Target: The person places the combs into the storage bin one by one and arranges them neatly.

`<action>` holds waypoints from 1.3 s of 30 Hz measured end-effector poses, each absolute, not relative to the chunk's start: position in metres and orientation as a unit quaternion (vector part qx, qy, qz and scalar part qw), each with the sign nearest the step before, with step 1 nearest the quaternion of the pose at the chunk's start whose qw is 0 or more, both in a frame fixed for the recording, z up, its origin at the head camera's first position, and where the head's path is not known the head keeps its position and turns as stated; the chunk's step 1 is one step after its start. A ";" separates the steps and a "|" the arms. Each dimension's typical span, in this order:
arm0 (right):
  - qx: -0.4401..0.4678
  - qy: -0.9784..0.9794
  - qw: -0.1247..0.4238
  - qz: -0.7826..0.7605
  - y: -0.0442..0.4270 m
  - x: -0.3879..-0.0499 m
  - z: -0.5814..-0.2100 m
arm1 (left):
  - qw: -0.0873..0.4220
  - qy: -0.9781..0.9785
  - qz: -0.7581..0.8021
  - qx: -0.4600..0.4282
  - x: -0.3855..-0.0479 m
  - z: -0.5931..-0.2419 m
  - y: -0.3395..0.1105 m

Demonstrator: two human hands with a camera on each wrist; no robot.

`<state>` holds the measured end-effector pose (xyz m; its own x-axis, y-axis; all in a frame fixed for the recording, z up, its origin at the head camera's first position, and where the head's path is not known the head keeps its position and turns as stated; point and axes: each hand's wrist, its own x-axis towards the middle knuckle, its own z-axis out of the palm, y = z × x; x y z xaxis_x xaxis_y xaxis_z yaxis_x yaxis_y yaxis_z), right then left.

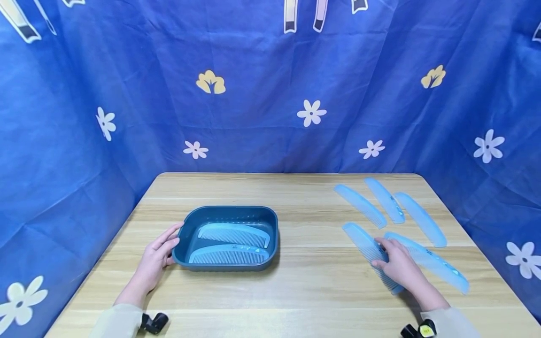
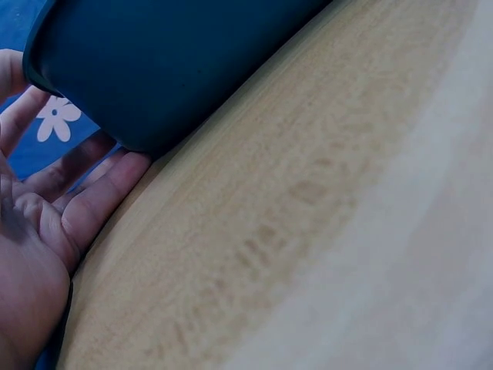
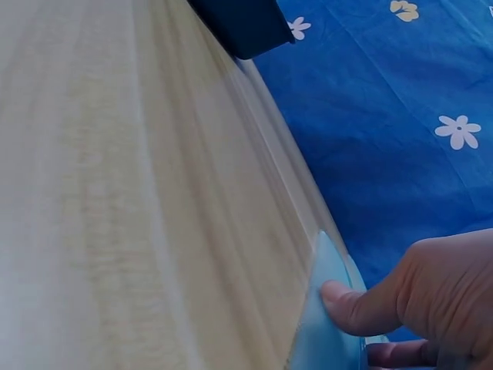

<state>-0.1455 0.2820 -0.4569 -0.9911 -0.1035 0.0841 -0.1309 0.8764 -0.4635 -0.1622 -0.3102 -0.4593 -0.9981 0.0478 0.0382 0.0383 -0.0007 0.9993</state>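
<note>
A dark teal plastic basin (image 1: 225,267) stands left of centre on the table, with two light-blue combs (image 1: 233,231) lying side by side in it. My left hand (image 1: 156,256) rests at the basin's left side, its fingertips touching the rim and outer wall; the left wrist view shows several fingers (image 2: 108,189) against the wall. On the right, my right hand (image 1: 397,263) pinches a light-blue comb (image 1: 361,239) between thumb and fingers. In the right wrist view the thumb (image 3: 358,308) lies on this comb's face. Part of the comb is hidden by the hand.
Just right of my right hand lies another comb (image 1: 444,267). Behind it are three more light-blue combs, among them the left one (image 1: 359,204) and the right one (image 1: 422,220). A blue patterned cloth (image 1: 262,108) hangs round the wood-grain table (image 1: 313,281).
</note>
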 end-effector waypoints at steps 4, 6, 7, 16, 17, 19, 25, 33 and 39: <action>0.045 -0.970 0.003 0.241 0.280 -0.147 -0.455 | 0.003 0.708 0.706 0.028 -0.160 -0.460 -0.310; 0.039 -0.969 -0.008 0.242 0.280 -0.148 -0.454 | 0.002 0.706 0.708 0.027 -0.160 -0.461 -0.310; 0.037 -0.969 -0.013 0.244 0.280 -0.149 -0.453 | 0.001 0.704 0.709 0.027 -0.160 -0.461 -0.310; 0.050 -0.955 -0.031 0.291 0.284 -0.157 -0.445 | -0.004 0.707 0.707 0.023 -0.160 -0.462 -0.309; 0.051 -0.953 -0.030 0.296 0.285 -0.157 -0.445 | -0.004 0.707 0.706 0.023 -0.160 -0.462 -0.309; 0.053 -0.950 -0.030 0.305 0.286 -0.158 -0.443 | -0.004 0.707 0.707 0.024 -0.160 -0.462 -0.309; 0.047 -0.944 -0.026 0.325 0.288 -0.159 -0.444 | -0.004 0.707 0.707 0.025 -0.162 -0.460 -0.309; 0.040 -0.937 -0.018 0.348 0.288 -0.157 -0.444 | -0.004 0.707 0.706 0.026 -0.162 -0.458 -0.308; 0.038 -0.927 -0.013 0.372 0.288 -0.155 -0.446 | -0.001 0.708 0.706 0.026 -0.161 -0.458 -0.307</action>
<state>-0.1549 0.2881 -0.4465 -0.9968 -0.0798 0.0042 -0.0606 0.7202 -0.6911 -0.1611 -0.3075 -0.4577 -0.9987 0.0356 0.0375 0.0376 0.0016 0.9993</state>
